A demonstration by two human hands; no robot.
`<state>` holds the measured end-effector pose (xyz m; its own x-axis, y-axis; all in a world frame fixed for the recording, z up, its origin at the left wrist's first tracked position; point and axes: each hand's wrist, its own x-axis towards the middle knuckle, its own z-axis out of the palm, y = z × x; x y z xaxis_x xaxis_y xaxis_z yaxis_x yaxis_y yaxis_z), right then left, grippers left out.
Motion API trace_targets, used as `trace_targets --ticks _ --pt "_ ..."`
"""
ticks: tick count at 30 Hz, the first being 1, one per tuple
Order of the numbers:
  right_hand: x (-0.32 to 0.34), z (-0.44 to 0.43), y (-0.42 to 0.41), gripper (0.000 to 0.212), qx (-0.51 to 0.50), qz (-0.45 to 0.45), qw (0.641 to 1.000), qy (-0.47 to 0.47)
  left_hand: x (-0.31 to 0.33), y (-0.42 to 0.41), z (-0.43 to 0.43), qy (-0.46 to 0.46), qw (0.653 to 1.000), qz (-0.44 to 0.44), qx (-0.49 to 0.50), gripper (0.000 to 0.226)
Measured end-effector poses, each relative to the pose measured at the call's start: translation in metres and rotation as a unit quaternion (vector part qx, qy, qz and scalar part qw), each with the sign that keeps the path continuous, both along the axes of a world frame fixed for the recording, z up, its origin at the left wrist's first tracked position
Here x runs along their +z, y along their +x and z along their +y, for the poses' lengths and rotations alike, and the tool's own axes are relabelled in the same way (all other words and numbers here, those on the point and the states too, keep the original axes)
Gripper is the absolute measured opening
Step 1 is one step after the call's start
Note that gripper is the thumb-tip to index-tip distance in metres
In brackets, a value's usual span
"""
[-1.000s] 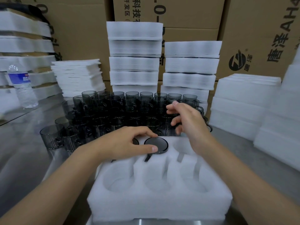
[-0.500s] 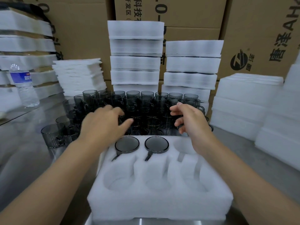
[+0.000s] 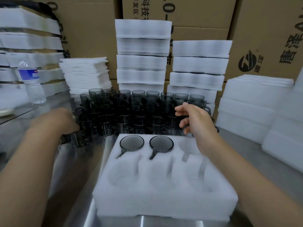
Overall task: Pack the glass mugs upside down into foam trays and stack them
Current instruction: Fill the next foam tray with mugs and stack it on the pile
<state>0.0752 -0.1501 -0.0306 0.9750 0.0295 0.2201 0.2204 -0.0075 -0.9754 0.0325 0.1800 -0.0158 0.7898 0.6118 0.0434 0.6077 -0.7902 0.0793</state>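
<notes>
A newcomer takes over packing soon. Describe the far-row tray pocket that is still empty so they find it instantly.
Find the white foam tray nearest you on the steel table. Its far row has three round pockets; two hold upside-down mugs, dark bases up. The empty pocket is the rightmost, beside the right hand at its wrist: bare white foam.

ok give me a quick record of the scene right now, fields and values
tray: white foam tray, six pockets, on the metal table
packed: back-left mug and back-middle mug, both upside down
empty pockets: back right, all three front
loose mugs: dark glass cluster behind the tray
left hand: blurred, at the cluster's left edge, grip unclear
right hand: over the cluster's right side, fingers curled, grip unclear
background: stacked foam trays, water bottle, cardboard boxes
</notes>
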Motion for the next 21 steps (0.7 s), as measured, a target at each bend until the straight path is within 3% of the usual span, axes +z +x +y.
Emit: trace_targets --ticks 5,9,17,21 --pt "0.0 0.0 0.0 0.03 0.0 0.002 1.0 -0.003 -0.004 0.002 -0.006 0.034 0.999 0.033 -0.022 0.03" --pt "0.001 0.002 0.001 0.03 0.003 0.004 1.0 -0.007 -0.004 0.004 -0.028 0.004 0.997 0.039 -0.059 0.021" --pt "0.0 0.001 0.0 0.03 0.011 0.007 1.0 -0.008 -0.009 0.003 -0.073 -0.011 0.99 -0.022 -0.14 0.003" --pt "0.002 0.001 0.0 0.031 0.002 0.005 1.0 0.008 -0.012 0.003 -0.08 -0.01 0.987 -0.042 -0.152 0.008"
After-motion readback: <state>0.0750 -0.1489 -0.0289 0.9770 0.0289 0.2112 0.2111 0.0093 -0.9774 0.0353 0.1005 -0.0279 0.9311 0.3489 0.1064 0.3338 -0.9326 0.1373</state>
